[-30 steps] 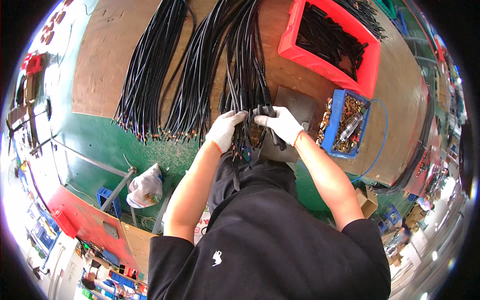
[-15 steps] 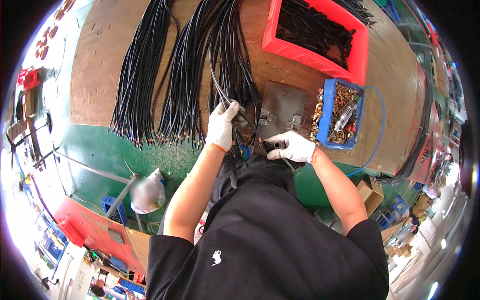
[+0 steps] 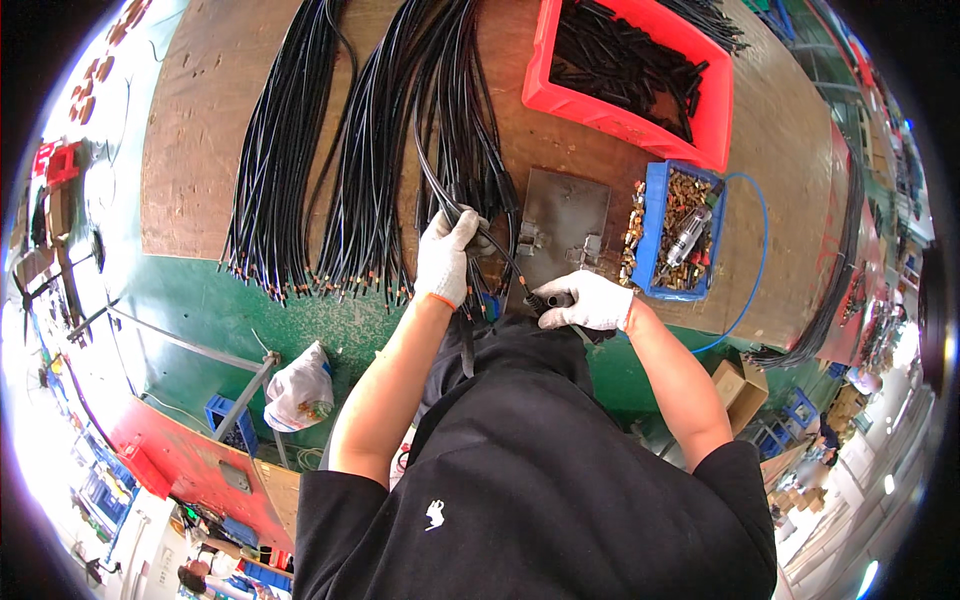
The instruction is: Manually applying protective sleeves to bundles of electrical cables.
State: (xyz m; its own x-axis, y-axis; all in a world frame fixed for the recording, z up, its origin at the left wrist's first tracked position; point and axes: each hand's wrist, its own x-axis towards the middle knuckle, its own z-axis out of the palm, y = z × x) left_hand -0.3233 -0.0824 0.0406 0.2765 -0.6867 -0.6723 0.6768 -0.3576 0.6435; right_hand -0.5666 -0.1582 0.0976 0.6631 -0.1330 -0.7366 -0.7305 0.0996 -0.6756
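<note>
Both hands are in white gloves with orange cuffs, working at the near edge of a brown wooden table (image 3: 195,130). Left hand (image 3: 442,258) has its fingers closed around a black cable (image 3: 510,262), pinching it between thumb and fingers, maybe along with another strand or two, hard to say with everything bunched up there. The cable slants from that hand toward the near right, and its end gets to the fingertips of the right hand (image 3: 582,302). Right hand's fingers are curled around a short black tube (image 3: 562,299), open end showing, just over the person's lap. Can't tell if the cable actually goes into the tube or only sits against it.

Far of the left hand there are three big bunches of black cable: a left bunch (image 3: 285,150), a middle bunch (image 3: 372,180) and a right bunch (image 3: 455,120). The left and middle ones have orangey tips poking past the near edge of the table. A dark metal plate (image 3: 570,200) lies just far of the right hand. On the far right there's a red bin (image 3: 620,124) with loads of black tubes (image 3: 620,55) in it, and nearer than that a blue bin (image 3: 655,225) of small brassy fittings (image 3: 690,190), with a see-through tool (image 3: 688,238) lying on top. A blue hose (image 3: 765,230) loops around to the right of it.
</note>
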